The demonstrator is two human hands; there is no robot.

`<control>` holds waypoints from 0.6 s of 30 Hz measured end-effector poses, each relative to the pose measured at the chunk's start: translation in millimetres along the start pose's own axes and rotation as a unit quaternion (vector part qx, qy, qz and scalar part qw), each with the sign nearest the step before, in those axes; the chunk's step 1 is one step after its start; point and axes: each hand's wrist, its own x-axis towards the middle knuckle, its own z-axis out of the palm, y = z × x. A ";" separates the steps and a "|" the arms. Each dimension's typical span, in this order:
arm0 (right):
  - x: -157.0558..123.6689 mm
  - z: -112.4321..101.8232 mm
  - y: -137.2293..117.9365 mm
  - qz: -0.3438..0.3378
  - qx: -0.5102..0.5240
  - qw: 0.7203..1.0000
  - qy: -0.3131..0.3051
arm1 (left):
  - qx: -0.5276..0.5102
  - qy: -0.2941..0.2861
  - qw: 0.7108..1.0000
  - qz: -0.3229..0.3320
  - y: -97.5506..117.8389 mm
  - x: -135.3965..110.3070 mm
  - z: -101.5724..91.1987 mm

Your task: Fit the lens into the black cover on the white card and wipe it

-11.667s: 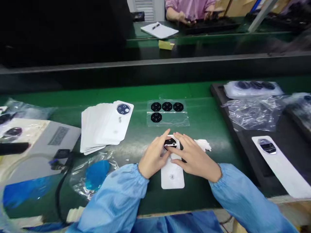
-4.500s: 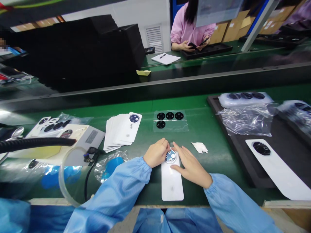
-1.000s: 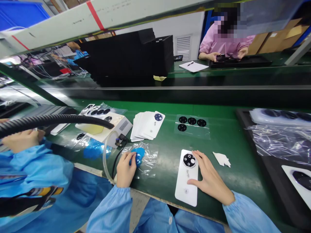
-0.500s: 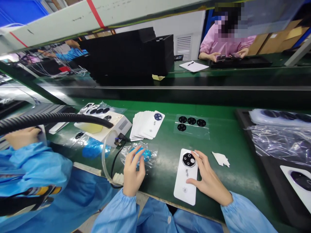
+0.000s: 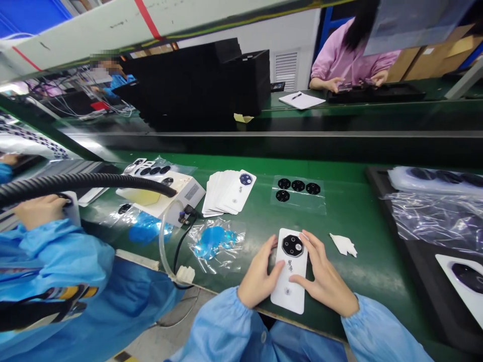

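A white phone back cover [image 5: 289, 275] with a black octagonal camera ring [image 5: 292, 246] lies on the green bench in front of me. My left hand [image 5: 260, 276] is at its left edge, thumb on the face and fingers along the side. Along the right edge, my right hand [image 5: 325, 277] grips it, thumb on the face and fingertips near the camera ring. A bag of blue film discs [image 5: 213, 241] lies left of my left hand. Beyond the cover, several black lens discs [image 5: 298, 185] sit on a clear sheet. A crumpled white scrap [image 5: 343, 245] is to the right.
A fanned stack of white covers [image 5: 222, 193] lies beside a white box [image 5: 184, 193] under a black corrugated hose [image 5: 86, 184]. At right stands a black foam tray [image 5: 411, 281] with bagged parts. A co-worker's hand [image 5: 41, 211] is at far left; another person [image 5: 350, 60] sits opposite.
My left hand has moved right from the bag of blue discs to the cover's left edge. My right hand stays on the cover.
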 end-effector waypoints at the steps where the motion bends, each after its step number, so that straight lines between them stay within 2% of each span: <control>1: -0.9 -0.1 0.4 -0.004 0.001 1.000 0.007 | -0.035 -0.018 0.999 -0.012 -0.4 5.2 9.0; 3: -2.5 -0.8 0.9 -0.016 0.003 1.000 0.020 | -0.100 -0.032 0.994 -0.043 0.6 13.0 17.6; 5: -3.5 -2.1 1.0 -0.033 0.009 0.999 0.039 | -0.150 -0.021 0.986 -0.074 5.1 12.4 13.9; 7: -3.6 -3.7 1.0 -0.049 0.022 0.996 0.070 | -0.179 0.004 0.979 -0.095 12.6 -0.2 -0.4; 10: -2.5 -5.4 1.7 -0.046 0.039 0.991 0.121 | -0.212 0.072 0.965 -0.135 23.1 -40.2 -34.7; 12: -1.7 -5.1 2.6 -0.030 0.033 0.990 0.132 | -0.264 0.177 0.928 -0.196 25.2 -73.5 -61.4; 14: -1.4 -3.7 3.6 -0.014 0.016 0.992 0.123 | -0.281 0.318 0.872 -0.245 21.7 -104.0 -88.0; 16: -1.7 -1.8 5.0 -0.005 -0.004 0.994 0.106 | -0.269 0.438 0.811 -0.279 13.3 -127.2 -112.5; 18: -1.9 0.1 6.8 0.000 -0.026 0.995 0.093 | -0.250 0.527 0.760 -0.288 2.2 -141.8 -133.9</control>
